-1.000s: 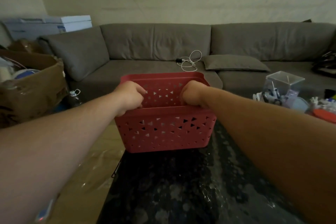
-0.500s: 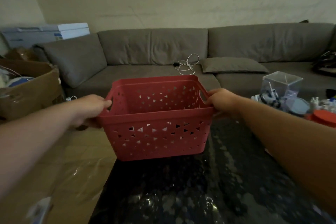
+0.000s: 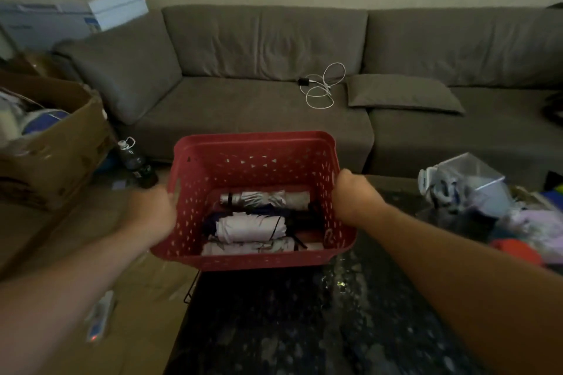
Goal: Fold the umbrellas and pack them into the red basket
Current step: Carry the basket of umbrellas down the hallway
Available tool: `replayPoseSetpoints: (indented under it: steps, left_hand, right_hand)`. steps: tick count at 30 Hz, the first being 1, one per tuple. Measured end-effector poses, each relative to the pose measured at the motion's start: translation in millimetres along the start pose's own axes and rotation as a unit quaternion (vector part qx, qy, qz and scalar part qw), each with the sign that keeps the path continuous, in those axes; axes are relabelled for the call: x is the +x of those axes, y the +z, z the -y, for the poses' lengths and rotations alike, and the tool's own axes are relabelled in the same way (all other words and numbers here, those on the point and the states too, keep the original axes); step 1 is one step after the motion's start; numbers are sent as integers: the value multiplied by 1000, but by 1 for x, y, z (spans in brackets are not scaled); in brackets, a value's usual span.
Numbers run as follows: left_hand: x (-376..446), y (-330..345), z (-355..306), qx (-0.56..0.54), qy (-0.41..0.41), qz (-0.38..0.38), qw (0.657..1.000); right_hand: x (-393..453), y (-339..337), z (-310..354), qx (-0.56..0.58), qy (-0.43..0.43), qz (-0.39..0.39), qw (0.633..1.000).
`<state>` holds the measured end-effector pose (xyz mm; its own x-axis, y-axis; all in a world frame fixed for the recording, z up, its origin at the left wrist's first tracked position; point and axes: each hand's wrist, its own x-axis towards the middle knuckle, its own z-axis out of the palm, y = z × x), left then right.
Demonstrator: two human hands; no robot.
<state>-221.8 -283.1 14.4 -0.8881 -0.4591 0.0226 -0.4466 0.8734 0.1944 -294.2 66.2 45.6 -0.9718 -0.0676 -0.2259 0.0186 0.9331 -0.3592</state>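
The red basket (image 3: 256, 148) with triangular holes sits at the far left corner of the dark speckled table (image 3: 304, 329), partly over its edge. My left hand (image 3: 152, 213) grips its left side handle and my right hand (image 3: 353, 195) grips its right rim. Inside lie several folded umbrellas: a silver one (image 3: 259, 198) at the back, a white one (image 3: 246, 227) in the middle over a dark one (image 3: 304, 216), and a patterned white one (image 3: 253, 246) at the front.
A grey sofa (image 3: 274, 100) with a white cable (image 3: 323, 88) runs along the back. A cardboard box (image 3: 54, 149) and a dark bottle (image 3: 137, 164) stand at the left. A clear container (image 3: 469, 176) and clutter (image 3: 530, 231) crowd the table's right side.
The view has tilted down, so the folded umbrellas inside the basket show. Both hands stay on the basket's sides, after moving from its near rim to the side handles.
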Motion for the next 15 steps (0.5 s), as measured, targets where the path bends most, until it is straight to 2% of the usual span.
replayPoseSetpoints:
  steps: [4,7,15]
  left_hand:
    - [-35,-66,1,-69,-32,-27,997]
    - [-72,-132,3,-92,-47,-28,994]
    - [-176,-305,89,-131,-151,-17,980]
  right_hand:
    - [-43,-59,27,37,4,-23,999]
    - [-87,-106,56,32,-29,-23,999]
    - [-215,-197,176,-16,-91,96,991]
